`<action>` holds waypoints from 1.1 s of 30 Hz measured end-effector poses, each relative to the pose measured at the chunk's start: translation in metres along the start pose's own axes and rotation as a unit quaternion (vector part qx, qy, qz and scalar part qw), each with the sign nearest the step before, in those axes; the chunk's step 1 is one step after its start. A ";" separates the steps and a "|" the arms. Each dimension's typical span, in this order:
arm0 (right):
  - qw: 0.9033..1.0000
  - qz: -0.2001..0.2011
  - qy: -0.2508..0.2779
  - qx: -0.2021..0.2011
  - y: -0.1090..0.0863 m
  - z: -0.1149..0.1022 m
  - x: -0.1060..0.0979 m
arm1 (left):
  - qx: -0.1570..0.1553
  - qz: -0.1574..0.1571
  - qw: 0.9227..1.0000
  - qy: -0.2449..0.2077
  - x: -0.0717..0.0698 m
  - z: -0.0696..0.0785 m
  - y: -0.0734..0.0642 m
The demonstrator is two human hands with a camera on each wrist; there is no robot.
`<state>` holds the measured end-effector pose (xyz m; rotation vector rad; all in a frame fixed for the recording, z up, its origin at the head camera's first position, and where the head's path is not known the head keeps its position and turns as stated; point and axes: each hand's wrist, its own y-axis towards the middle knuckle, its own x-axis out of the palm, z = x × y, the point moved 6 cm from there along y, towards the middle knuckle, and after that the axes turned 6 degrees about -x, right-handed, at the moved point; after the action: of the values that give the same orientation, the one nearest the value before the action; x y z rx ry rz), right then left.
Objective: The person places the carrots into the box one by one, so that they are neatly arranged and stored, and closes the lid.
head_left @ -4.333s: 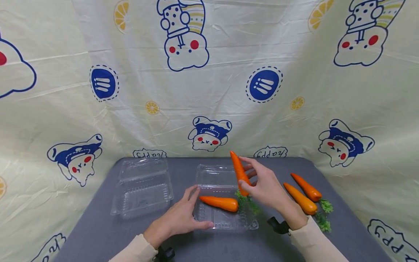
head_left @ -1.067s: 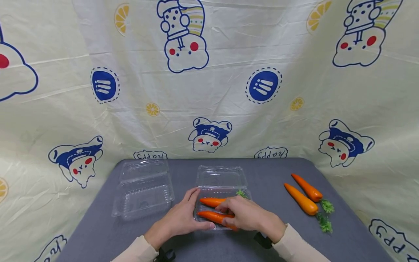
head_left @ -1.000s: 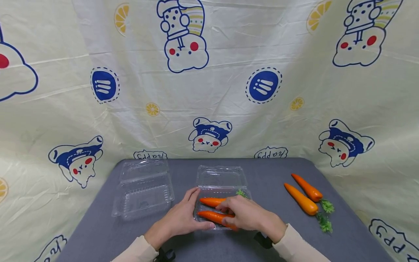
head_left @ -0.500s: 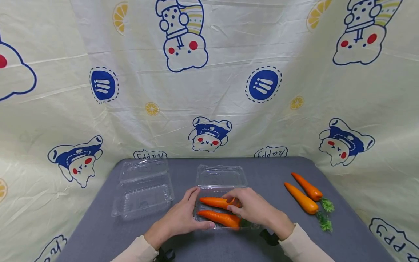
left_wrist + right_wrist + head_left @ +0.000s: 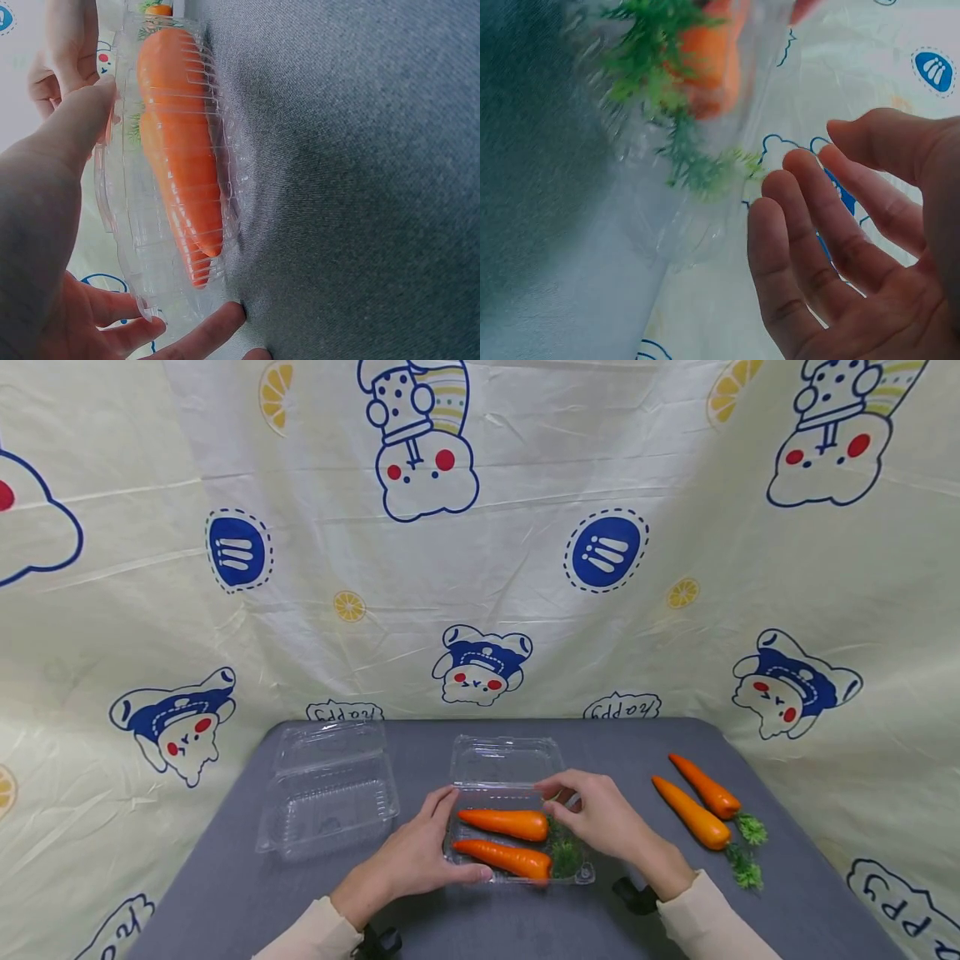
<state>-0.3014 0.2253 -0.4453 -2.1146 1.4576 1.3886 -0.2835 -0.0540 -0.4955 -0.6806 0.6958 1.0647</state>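
In the head view, two orange carrots, a rear carrot and a front carrot, lie side by side in a clear plastic clamshell container. Their tips point left, and the leafy green tops bunch at the right end. The container's lid is tipped back. My left hand holds the container's left end, thumb on the front rim and fingers at the end wall. My right hand hovers over the right rear corner. In the right wrist view its fingers are loosely bent, with nothing between them.
A second clear clamshell container stands at the left with its lid back. Two more carrots with green tops, an outer one and an inner one, lie at the right of the grey table. A patterned curtain hangs behind.
The right hand's carrot has gone into the container, in front of the other one. The right hand has let go and moved back and right; the greens are tucked in. The left hand stays put.
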 end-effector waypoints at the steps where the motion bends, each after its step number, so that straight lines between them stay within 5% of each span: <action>1: 1.000 0.007 -0.001 0.006 -0.001 0.002 -0.001 | 0.000 0.001 1.000 0.001 0.000 0.000 0.000; 17: 0.995 0.080 -0.011 0.059 -0.009 0.036 -0.006 | 0.005 0.001 1.000 0.006 0.000 -0.001 0.001; 23: 0.988 0.074 0.040 0.126 -0.013 0.052 -0.002 | 0.008 0.004 1.000 0.004 -0.001 0.000 0.001; 28: 0.966 0.039 0.168 0.195 -0.015 0.069 0.010 | 0.009 0.008 1.000 -0.005 0.001 -0.003 0.001; 33: 0.937 0.027 0.266 0.223 -0.016 0.078 0.017 | 0.009 0.008 1.000 -0.018 0.000 -0.003 0.000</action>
<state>-0.3318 0.2717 -0.5048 -2.2275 1.8114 0.4214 -0.2843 -0.0561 -0.4968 -0.6393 0.6803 1.0805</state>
